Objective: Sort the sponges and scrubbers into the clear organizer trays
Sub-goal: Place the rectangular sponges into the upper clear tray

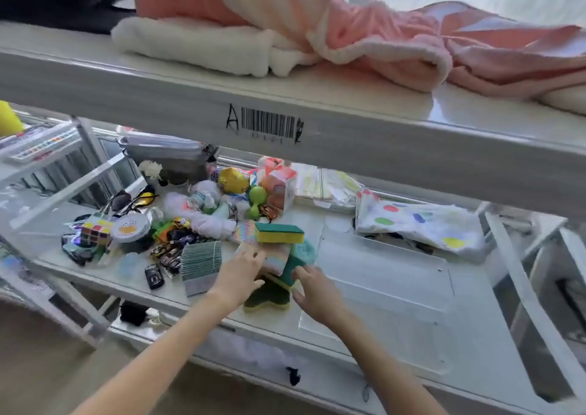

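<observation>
Forearms nearest, both reaching into sponge pile (279,256) mid-shelf. L hand (237,275): fingers spread, resting on pastel sponge, prob. steadying stack. R hand (317,294): open, fingertips at green scrubber (269,297), not yet gripped. Clear tray (396,287) just right, ready for drop-off.

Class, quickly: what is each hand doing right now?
Left hand: open, fingers on the pastel striped sponge, not gripping it.
Right hand: open, fingertips touching the green sponge, holding nothing.
</observation>
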`<state>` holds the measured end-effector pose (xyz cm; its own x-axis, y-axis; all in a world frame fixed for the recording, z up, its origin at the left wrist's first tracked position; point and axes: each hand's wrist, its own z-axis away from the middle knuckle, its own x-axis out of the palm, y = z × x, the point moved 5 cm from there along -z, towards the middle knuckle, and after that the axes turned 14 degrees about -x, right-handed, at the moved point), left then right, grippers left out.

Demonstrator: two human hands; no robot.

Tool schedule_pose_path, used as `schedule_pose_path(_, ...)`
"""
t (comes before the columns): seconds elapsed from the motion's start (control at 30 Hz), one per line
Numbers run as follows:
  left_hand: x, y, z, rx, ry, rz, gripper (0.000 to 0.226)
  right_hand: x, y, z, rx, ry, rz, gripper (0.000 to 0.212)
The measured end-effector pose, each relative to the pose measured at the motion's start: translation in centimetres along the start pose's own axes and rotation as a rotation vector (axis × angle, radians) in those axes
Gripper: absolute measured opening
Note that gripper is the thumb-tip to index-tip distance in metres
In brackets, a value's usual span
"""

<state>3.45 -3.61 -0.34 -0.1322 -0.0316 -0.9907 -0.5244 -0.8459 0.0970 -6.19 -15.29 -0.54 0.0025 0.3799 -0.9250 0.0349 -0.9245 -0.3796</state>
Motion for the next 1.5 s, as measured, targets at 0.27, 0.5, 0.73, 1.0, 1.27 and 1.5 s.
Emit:
schedule_pose_path(0.27,2.5,-1.8,-3.2,0.088,0.153,-0.020,0.060,2.2,0.6,-3.9,0.118,-0.014,-0.052,0.048)
schedule_pose_path(0.5,0.5,-3.1,-4.9,0.200,0.246,-0.005,0.037,2.8,1.7,-5.8,0.206,-0.092,-0.057,0.072)
schedule_pose_path(0.73,-4.8,-2.7,-2.6,0.270,0.262,0.224,0.029,-2.7,-0.1,-2.2,0.092,0.006,-0.045,0.061)
schedule_pose_path(1.0,-8.6,6.7,0.4,0.517,0.409,0.315,0.029,-11.0,7.6,8.6,0.172,0.129,-0.085,0.050)
schedule_pose_path(1.27,-2.2,17.1,-3.3,0.522,0.211,0.043,0.014,-11.9,16.9,12.5,0.307,0.029,-0.107,0.033)
schedule_pose_path(1.5,2.0,15.7,-4.6,0.576,-0.013,-0.299,0.026,-10.8,18.2,11.6,0.293,0.008,0.134,0.025)
